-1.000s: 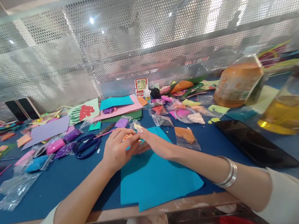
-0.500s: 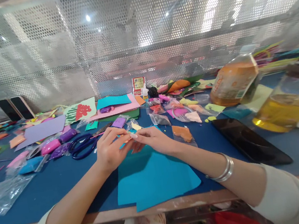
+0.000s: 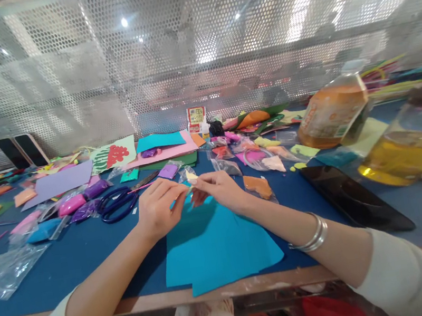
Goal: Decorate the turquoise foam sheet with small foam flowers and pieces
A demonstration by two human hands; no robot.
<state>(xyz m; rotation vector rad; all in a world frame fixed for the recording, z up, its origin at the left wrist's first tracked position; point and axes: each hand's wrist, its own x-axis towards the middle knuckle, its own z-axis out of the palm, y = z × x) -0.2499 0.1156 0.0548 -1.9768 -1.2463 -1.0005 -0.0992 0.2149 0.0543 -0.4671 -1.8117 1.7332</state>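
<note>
My left hand (image 3: 158, 207) and my right hand (image 3: 219, 191) meet above the far end of a teal paper sheet (image 3: 216, 242) lying on the blue table (image 3: 89, 252). Both hands are closed in a pinch on a small piece between their fingertips, too small to name. A silver bangle (image 3: 313, 235) sits on my right wrist. Blue-handled scissors (image 3: 117, 200) lie just left of my left hand.
Small plastic bags of coloured clay (image 3: 70, 207) and paper scraps cover the table's far side. A black phone (image 3: 356, 199) lies at the right, beside an orange drink bottle (image 3: 332, 114) and a jar of yellow liquid (image 3: 407, 156). A perforated metal screen (image 3: 193, 48) stands behind.
My hands have lifted slightly off the teal paper and their fingertips have drawn together into a pinch. The view has shifted a little.
</note>
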